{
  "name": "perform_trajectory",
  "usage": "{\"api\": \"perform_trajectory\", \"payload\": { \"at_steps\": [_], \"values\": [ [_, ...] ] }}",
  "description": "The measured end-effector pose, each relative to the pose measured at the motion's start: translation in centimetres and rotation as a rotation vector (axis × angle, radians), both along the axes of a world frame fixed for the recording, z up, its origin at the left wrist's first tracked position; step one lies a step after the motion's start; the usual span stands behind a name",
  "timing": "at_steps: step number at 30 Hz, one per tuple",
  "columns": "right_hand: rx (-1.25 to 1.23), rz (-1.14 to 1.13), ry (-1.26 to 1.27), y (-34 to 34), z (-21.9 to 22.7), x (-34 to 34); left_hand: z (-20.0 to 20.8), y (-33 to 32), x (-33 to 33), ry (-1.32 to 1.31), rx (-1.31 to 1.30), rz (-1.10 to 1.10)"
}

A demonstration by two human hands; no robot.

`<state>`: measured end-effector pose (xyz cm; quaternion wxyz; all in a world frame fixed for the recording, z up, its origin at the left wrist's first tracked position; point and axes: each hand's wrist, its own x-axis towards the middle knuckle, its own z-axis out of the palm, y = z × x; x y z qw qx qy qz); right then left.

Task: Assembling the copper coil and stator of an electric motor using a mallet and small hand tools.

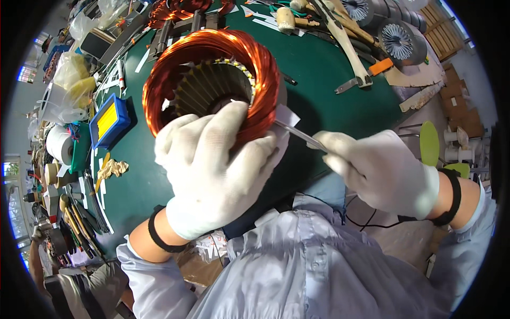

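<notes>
A motor stator [212,85] with a thick ring of copper windings [264,69] is on the green table, its slotted bore facing me. My left hand [212,154], in a white glove, grips the near edge of the windings, fingers curled over the rim and thumb toward the right side. In my gloved right hand [377,165] is a thin metal rod tool [300,134], pinched between thumb and fingers. Its far end meets the right outer side of the windings, beside a white paper piece [287,116]; the very tip is hidden.
A blue tray [126,118] of yellow strips lies left. Bare stator cores [398,41], an orange-handled knife [380,66] and a mallet [286,20] lie back right. More copper coils [178,10] sit behind the stator. Tools and wire spools [57,144] crowd the left edge; another person's arm [36,260] shows lower left.
</notes>
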<state>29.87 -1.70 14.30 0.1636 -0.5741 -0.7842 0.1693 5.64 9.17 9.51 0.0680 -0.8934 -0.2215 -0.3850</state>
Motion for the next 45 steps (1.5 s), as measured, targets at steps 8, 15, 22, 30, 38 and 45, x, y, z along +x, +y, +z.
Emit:
{"api": "perform_trajectory", "payload": {
  "at_steps": [8, 15, 22, 30, 38, 45],
  "values": [
    [0.007, -0.023, 0.090, 1.6, -1.0, -0.4, 7.7, 6.9, -1.0, -0.089, -0.352, -0.203],
    [-0.172, -0.020, 0.066, 0.7, -1.0, 0.4, 6.3, 12.2, 0.9, 0.163, -0.587, -0.332],
    [-0.156, 0.071, 0.259, 1.1, -6.4, 0.5, 3.7, 13.1, 0.5, -0.020, -0.573, -0.395],
    [0.123, 0.099, 0.317, 2.8, -11.2, 1.6, 6.2, 12.1, 0.9, -0.094, -1.046, -0.215],
    [0.079, -0.023, 0.257, 2.3, -5.1, -0.1, 4.1, 2.5, 1.0, -0.045, 0.218, -0.137],
    [-0.251, -0.186, 0.412, -3.4, -1.9, 1.4, 2.6, 0.5, -0.7, 0.051, 0.082, -0.010]
  ]
}}
